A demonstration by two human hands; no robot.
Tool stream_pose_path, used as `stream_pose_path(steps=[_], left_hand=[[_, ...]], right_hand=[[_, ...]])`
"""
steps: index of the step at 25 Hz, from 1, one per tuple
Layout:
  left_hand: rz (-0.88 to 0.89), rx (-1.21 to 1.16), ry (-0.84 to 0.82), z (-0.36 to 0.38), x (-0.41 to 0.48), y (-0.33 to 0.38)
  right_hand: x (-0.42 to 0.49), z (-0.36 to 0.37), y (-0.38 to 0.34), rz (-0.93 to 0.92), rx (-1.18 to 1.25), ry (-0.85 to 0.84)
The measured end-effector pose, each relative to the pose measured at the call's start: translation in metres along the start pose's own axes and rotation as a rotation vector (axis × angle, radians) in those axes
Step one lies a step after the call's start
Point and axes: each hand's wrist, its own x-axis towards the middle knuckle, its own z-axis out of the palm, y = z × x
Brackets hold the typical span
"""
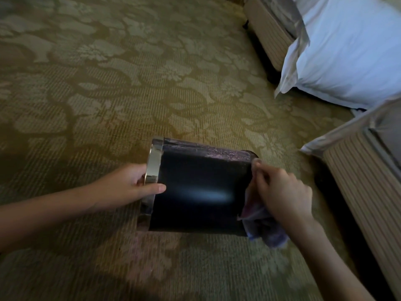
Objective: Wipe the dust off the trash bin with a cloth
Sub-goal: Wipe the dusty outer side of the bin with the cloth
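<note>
A black trash bin (pixel 199 187) with a shiny metal rim lies on its side above the carpet, rim to the left and base to the right. A dusty grey streak runs along its upper side. My left hand (pixel 132 183) grips the metal rim, thumb laid over the bin's wall and fingers inside the opening. My right hand (pixel 282 190) holds a purple cloth (pixel 262 227) against the bin's base end; the cloth hangs bunched below the hand.
Patterned green-gold carpet (pixel 130 83) covers the floor all around. A bed with a striped base (pixel 360 187) runs along the right edge. A white pillow (pixel 347 53) lies at the upper right, beside another striped bed base (pixel 269 33).
</note>
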Motion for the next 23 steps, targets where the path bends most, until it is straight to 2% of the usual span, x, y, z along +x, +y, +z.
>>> stream_pose_path(steps=[6, 11, 14, 16, 21, 23], left_hand=[[0.016, 0.010, -0.004, 0.003, -0.004, 0.001], [0.050, -0.007, -0.019, 0.004, -0.006, -0.002], [0.062, -0.042, -0.027, 0.003, -0.005, -0.004], [0.064, -0.078, -0.027, 0.002, -0.005, -0.003], [0.092, -0.062, -0.013, 0.000, -0.002, 0.005], [0.083, -0.054, -0.023, 0.001, -0.005, 0.004]], right_hand=[[0.001, 0.006, -0.035, -0.074, -0.048, -0.008], [-0.015, 0.012, -0.130, -0.403, 0.096, -0.070], [-0.018, 0.013, -0.143, -0.505, 0.117, -0.057], [-0.011, 0.012, -0.118, -0.439, 0.059, -0.027], [-0.017, 0.002, -0.015, -0.121, -0.114, 0.024], [-0.028, 0.001, 0.006, -0.077, -0.136, 0.040]])
